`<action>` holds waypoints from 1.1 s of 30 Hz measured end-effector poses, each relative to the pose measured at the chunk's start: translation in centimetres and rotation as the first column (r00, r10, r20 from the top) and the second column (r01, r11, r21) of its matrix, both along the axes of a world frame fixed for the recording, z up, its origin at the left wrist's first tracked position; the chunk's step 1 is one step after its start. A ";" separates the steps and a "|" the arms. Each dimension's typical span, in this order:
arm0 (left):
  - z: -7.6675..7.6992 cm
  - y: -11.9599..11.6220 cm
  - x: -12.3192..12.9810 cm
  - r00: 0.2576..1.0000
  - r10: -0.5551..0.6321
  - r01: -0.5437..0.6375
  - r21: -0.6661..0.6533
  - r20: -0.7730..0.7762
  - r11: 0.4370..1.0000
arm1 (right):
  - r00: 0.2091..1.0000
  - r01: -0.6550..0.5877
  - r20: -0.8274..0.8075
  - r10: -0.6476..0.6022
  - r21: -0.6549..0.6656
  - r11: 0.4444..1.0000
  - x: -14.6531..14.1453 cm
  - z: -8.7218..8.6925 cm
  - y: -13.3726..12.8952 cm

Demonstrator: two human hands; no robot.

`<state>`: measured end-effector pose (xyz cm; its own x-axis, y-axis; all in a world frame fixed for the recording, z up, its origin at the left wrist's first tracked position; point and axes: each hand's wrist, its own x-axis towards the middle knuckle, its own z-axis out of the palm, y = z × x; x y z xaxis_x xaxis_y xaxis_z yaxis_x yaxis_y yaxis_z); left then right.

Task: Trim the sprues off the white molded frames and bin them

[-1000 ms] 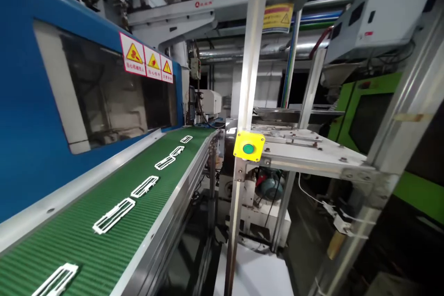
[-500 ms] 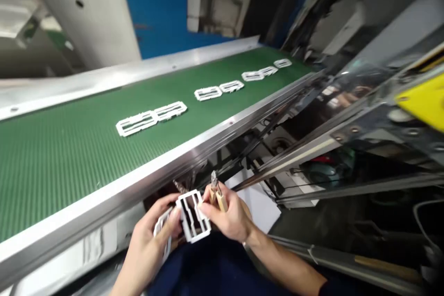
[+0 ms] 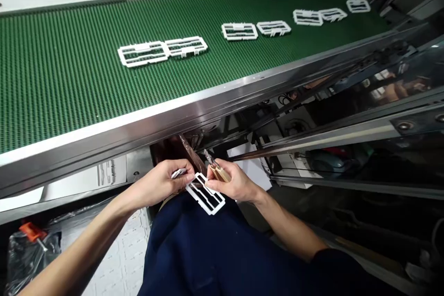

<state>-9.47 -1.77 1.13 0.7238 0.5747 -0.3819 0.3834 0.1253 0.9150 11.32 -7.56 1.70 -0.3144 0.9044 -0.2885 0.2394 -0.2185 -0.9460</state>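
My left hand point(image 3: 172, 177) pinches one end of a white plastic frame point(image 3: 217, 208) with slim inner bars, tilted in front of my waist. Another white piece point(image 3: 178, 173) is tucked in the fingers of this same hand, mostly hidden. My right hand point(image 3: 236, 182) is closed round a pair of small cutting pliers point(image 3: 220, 174) with tan handles, metal jaws pointing up and away. Its thumb touches the upper right edge of the frame. Whether the plier jaws are apart is hard to make out.
Ahead runs a green ribbed conveyor belt point(image 3: 86, 88) with a metal rail point(image 3: 194, 107). Several similar white frames point(image 3: 239, 31) lie along it, some end to end. Metal bars point(image 3: 347, 132) cross at right. Lower left are white sheets point(image 3: 121, 259) and an orange-handled tool point(image 3: 33, 231) on clear plastic.
My view has swung, so the belt sits higher and more of my lap shows. The held frame has turned from nearly upright to slanting down to the right. Both hands keep their holds.
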 end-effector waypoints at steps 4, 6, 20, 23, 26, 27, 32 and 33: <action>-0.3 0.2 0.0 0.989 -0.075 0.095 0.158 -0.126 0.983 | 0.999 -0.025 0.032 0.025 -0.013 1.000 0.1 -0.3 0.3; -0.6 0.3 -0.1 0.985 -0.100 0.125 0.191 -0.138 0.974 | 0.999 -0.035 0.030 0.036 -0.019 0.999 0.2 -0.4 0.5; -0.4 -1.5 -0.2 0.988 0.018 -0.017 -0.009 0.151 1.000 | 0.957 -0.115 -0.282 0.069 -0.152 0.982 -0.9 -3.9 -0.6; -0.3 -2.5 -0.8 0.996 -0.041 0.034 0.079 0.084 0.996 | 0.978 -0.182 -0.132 0.163 -0.143 0.973 -1.0 -3.6 -1.4; 0.1 -3.2 -1.4 0.997 -0.069 0.064 0.162 0.023 0.985 | 0.937 -0.297 0.182 0.299 -0.037 0.954 0.0 -1.9 -1.3; 0.2 -3.3 -1.4 0.997 -0.071 0.069 0.179 0.009 0.981 | 0.896 -0.349 0.298 0.329 0.013 0.937 0.5 -1.0 -1.0; 1.0 -3.3 -1.0 0.997 -0.073 0.070 0.205 0.005 0.976 | 0.597 -0.635 0.677 0.431 0.071 0.769 2.5 3.1 1.2; 1.1 -3.4 -0.9 0.997 -0.072 0.068 0.208 0.011 0.976 | 0.548 -0.673 0.707 0.448 0.054 0.738 2.6 3.7 1.6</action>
<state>-10.36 -5.13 2.25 0.7707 0.5876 -0.2463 0.3677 -0.0945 0.9251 13.96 -5.98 5.42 -0.6373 0.6723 -0.3765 0.7485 0.4238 -0.5101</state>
